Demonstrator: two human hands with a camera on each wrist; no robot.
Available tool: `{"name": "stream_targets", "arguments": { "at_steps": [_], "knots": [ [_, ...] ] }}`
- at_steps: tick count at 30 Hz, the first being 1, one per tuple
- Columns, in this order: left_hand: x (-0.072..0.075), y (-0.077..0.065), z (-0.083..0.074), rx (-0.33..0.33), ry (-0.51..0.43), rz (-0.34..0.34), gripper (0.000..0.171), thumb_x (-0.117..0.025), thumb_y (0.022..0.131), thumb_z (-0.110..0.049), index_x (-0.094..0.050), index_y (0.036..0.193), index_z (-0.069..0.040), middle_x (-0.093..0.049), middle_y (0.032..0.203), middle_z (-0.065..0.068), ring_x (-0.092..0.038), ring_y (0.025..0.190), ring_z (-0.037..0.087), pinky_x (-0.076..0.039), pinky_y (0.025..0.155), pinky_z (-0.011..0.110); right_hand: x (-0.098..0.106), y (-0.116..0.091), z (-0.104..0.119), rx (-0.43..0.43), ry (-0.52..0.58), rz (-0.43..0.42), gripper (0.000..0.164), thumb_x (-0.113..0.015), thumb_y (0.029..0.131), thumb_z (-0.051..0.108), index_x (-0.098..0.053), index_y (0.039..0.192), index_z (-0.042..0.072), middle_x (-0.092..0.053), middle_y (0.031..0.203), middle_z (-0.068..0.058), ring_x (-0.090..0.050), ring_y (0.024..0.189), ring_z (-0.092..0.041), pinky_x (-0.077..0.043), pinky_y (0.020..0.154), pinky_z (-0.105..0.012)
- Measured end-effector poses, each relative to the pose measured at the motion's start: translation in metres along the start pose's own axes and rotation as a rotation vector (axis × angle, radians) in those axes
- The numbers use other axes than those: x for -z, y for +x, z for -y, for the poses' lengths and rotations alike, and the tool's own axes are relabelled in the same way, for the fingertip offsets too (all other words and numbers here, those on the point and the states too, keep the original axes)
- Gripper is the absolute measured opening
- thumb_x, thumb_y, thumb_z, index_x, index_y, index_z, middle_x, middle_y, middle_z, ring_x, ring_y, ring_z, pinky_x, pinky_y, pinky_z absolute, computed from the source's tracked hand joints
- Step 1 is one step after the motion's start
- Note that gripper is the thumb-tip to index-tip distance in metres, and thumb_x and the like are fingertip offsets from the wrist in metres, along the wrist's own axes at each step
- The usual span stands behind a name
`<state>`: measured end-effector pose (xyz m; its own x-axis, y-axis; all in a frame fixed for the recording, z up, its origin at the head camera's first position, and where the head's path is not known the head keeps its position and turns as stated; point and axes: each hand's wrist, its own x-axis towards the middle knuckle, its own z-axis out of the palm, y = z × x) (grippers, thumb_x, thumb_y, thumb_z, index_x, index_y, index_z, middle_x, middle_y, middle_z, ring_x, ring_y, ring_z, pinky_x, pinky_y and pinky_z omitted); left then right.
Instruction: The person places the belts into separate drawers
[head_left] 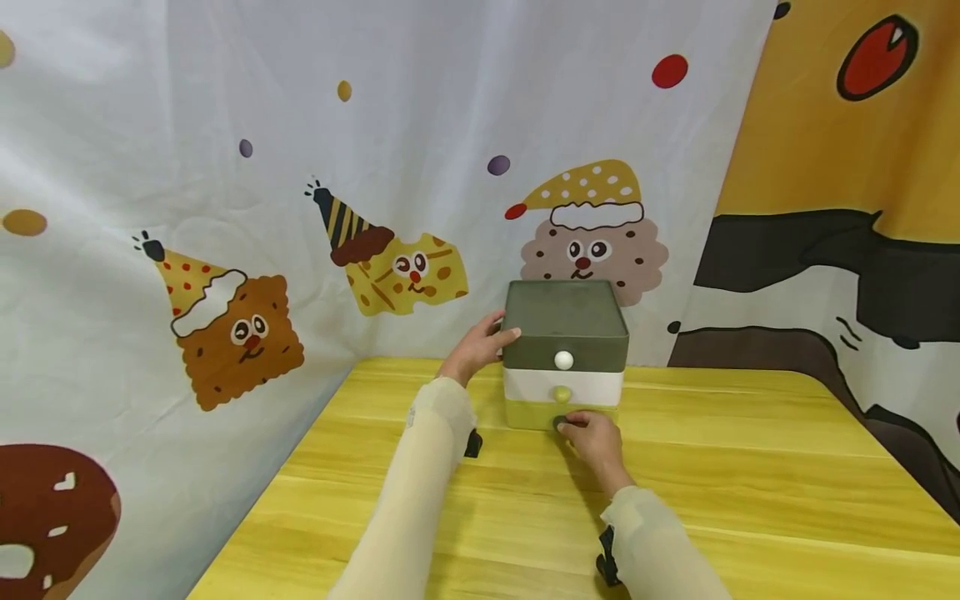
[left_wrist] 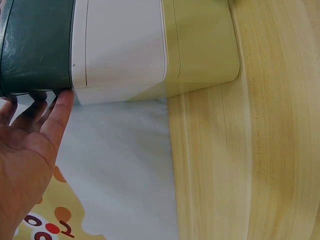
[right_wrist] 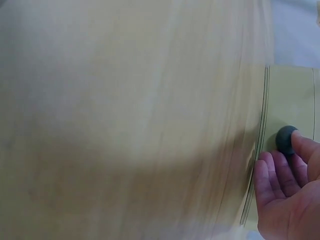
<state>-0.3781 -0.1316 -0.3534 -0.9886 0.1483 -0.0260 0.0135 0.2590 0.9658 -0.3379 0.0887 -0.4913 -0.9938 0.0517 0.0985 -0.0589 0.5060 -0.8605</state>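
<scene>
A small three-tier drawer box [head_left: 564, 310] stands on the table, with a dark green top tier, a white middle tier [left_wrist: 122, 45] and a yellow-green bottom drawer [right_wrist: 287, 95]. My left hand [head_left: 477, 344] rests against the left side of the top tier, its fingers fairly straight and fingertips on the green wall. At the bottom drawer's front, my right hand [head_left: 596, 442] pinches the dark round knob [right_wrist: 286, 139] between thumb and fingers. Above it, the middle tier has a yellow-green knob [head_left: 562, 394] and the top tier a white knob [head_left: 563, 360]. All three tiers look stacked flush.
The yellow wood-grain table [head_left: 750, 467] extends in front of the box and to both sides. Close behind hangs a white curtain [head_left: 420, 108] printed with cartoon snacks. Black straps [head_left: 608, 557] show at both sleeves.
</scene>
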Motion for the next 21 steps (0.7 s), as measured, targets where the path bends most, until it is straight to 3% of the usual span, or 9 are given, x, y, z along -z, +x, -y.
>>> {"name": "stream_targets", "arguments": {
  "at_steps": [11,21],
  "knots": [
    [-0.0025,0.0034,-0.0007,0.009,-0.005,0.013,0.071,-0.062,0.100,-0.036,-0.025,0.159,-0.024,-0.018,0.164,0.008,-0.029,0.146,0.027,-0.040,0.109,0.048,0.0010,0.0014,-0.0019,-0.031,0.017,0.002,0.022,-0.077,0.086,0.014,-0.076,0.100,-0.001,-0.074,0.091,-0.011,-0.066,0.073,-0.019,-0.053,0.062,-0.030],
    [-0.0014,0.0020,0.0060,0.017,0.026,0.016,0.072,-0.061,0.100,-0.039,-0.023,0.160,-0.025,-0.019,0.164,0.007,-0.027,0.147,0.026,-0.040,0.108,0.049,-0.0005,0.0015,-0.0073,0.010,0.008,0.033,0.017,-0.075,0.086,0.009,-0.075,0.098,-0.004,-0.073,0.087,-0.011,-0.066,0.073,-0.021,-0.053,0.064,-0.032]
  ]
}}
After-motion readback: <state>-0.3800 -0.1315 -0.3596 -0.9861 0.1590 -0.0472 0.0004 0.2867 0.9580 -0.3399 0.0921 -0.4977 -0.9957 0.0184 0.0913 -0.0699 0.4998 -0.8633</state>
